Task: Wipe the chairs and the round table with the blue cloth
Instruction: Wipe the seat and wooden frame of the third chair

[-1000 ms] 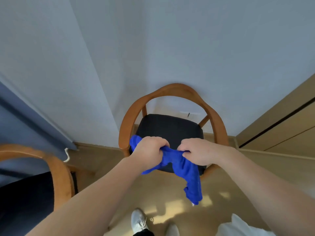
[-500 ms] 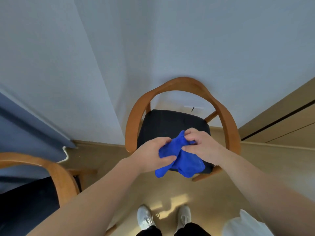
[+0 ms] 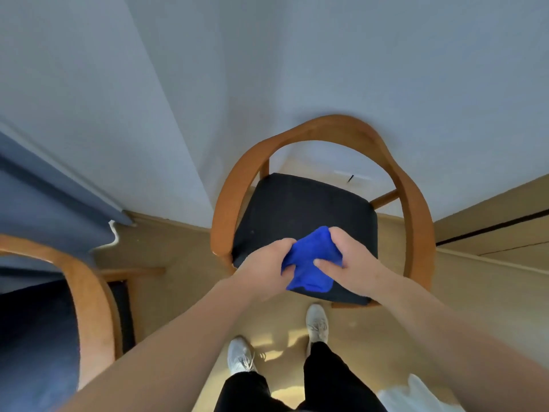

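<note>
A wooden armchair with a curved back rail and a black seat cushion stands in the corner in front of me. Over the front of that seat I hold the blue cloth bunched into a small wad. My left hand grips its left side and my right hand pinches its right side with thumb and fingers. A second wooden chair with a dark seat shows at the lower left. The round table is out of sight.
Grey walls meet in a corner behind the armchair. A blue curtain hangs at the left. A wooden panel runs along the right wall. My white shoes stand on the beige floor just before the chair.
The cloth hung loose and long from both hands a second ago; it is now gathered into a compact wad. I have stepped closer, and the chair looms larger below me.
</note>
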{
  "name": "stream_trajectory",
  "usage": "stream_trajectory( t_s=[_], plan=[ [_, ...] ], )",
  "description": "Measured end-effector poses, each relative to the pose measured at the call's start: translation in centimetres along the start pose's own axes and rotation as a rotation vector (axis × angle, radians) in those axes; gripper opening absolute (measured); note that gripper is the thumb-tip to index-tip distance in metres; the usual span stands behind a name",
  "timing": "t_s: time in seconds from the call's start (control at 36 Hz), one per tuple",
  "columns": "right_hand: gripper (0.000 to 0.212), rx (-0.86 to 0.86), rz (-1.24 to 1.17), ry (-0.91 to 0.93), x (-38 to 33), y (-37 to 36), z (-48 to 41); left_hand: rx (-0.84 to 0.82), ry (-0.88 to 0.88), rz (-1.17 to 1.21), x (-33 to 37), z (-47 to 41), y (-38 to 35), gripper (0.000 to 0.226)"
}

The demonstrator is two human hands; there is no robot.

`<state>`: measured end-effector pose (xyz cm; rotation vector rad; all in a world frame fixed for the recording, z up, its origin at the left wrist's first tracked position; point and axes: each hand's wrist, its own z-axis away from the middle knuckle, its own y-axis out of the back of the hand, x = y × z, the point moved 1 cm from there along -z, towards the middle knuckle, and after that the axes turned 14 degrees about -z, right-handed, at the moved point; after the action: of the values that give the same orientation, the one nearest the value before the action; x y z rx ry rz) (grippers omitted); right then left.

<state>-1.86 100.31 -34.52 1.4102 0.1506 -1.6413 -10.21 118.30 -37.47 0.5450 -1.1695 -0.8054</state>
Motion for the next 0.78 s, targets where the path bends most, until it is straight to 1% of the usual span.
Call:
stream_trajectory(
  t_s=[0.06,0.11,0.19,0.25,0.31,0.36,0.42,0.44,0.53,0.56,0.58,0.61,0.67,0.72,0.78],
  plan=[
    [0.032,-0.078,-0.012,-0.058,2.2,0.0,-0.4,-0.044,0.034,-0.001,-0.2,-0.2,-1.7,0.023],
    [0.037,-0.113,-0.022,-0.07,4.4,0.0,-0.8,-0.061,0.078,0.011,-0.3,-0.4,-3.7,0.022],
    [0.036,-0.112,-0.095,-0.098,7.5,0.1,-1.2,-0.067,0.169,0.05,-0.1,-0.8,-6.4,0.023],
    [0.042,-0.078,-0.184,-0.13,9.2,0.5,-1.5,-0.073,0.222,0.089,0.1,-1.1,-7.7,0.027],
    [0.045,-0.11,-0.226,-0.15,10.5,0.9,-2.1,-0.081,0.26,0.121,0.2,-1.5,-9.0,0.028],
    [0.038,-0.22,-0.189,-0.126,11.5,1.1,-2.8,-0.091,0.292,0.121,0.3,-2.0,-10.0,0.027],
    [0.032,-0.304,-0.112,-0.062,12.2,1.0,-3.7,-0.088,0.327,0.119,0.2,-2.7,-10.9,0.025],
    [0.03,-0.327,-0.089,-0.031,12.5,0.9,-4.3,-0.08,0.342,0.116,0.0,-3.0,-11.2,0.026],
    [0.01,-0.401,0.011,0.005,13.2,0.5,-6.3,-0.065,0.385,0.074,-1.0,-3.5,-11.7,0.033],
    [0.008,-0.419,0.064,0.016,13.4,0.3,-6.9,-0.065,0.391,0.038,-1.5,-3.5,-11.6,0.036],
    [0.01,-0.43,0.105,0.024,13.6,0.1,-7.5,-0.059,0.392,-0.003,-2.0,-3.5,-11.4,0.037],
    [0.013,-0.44,0.136,0.031,13.7,-0.3,-8.0,-0.035,0.39,-0.045,-2.6,-3.3,-11.1,0.036],
    [0.015,-0.466,0.191,0.048,13.7,-1.1,-9.0,0.085,0.39,-0.147,-4.0,-3.0,-9.8,0.033],
    [0.011,-0.505,0.221,0.033,13.9,-2.1,-10.3,0.23,0.4,-0.27,-5.7,-2.9,-8.0,0.031],
    [0.008,-0.557,0.214,0.011,14.0,-3.0,-11.9,0.327,0.438,-0.357,-7.5,-3.0,-6.0,0.03]
  ],
)
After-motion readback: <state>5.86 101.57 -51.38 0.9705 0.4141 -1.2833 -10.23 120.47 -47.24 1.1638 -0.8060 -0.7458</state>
